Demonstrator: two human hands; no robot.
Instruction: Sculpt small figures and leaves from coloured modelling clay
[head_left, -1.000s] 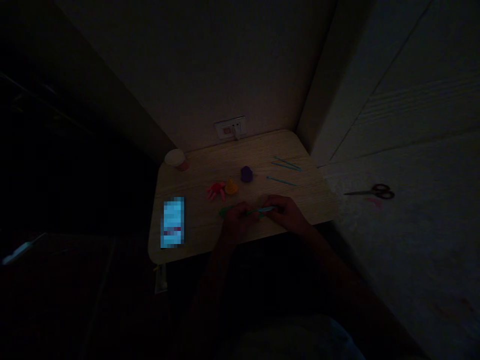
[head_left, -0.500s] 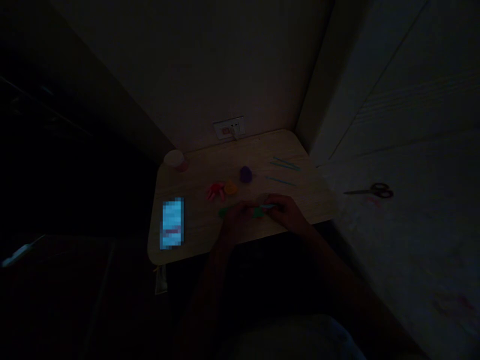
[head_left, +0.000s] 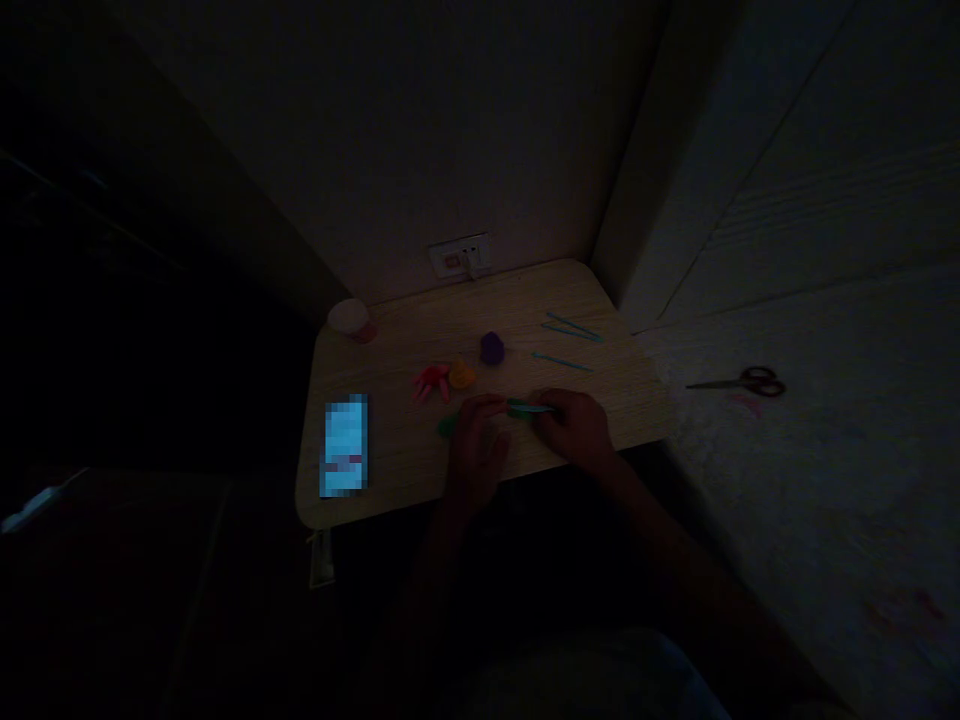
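Note:
In dim light, my right hand is closed on a thin light-blue stick, which points left. The stick lies across a small green clay-like piece on the table. My left hand is open, with its fingers reaching to the left edge of that green piece and its thumb apart. Another green lump sits beside my left hand, partly covered by it. Beyond the hands are a pink-red piece with finger-like prongs, an orange lump and a purple lump.
Several thin blue sticks lie at the right of the wooden table. A lit phone rests at the left, and a pale tub at the back left. Scissors lie right of the table. A wall socket is behind.
My left thumb has moved away from its fingers and the hand has opened. The blue stick now shows more of its length over the green piece.

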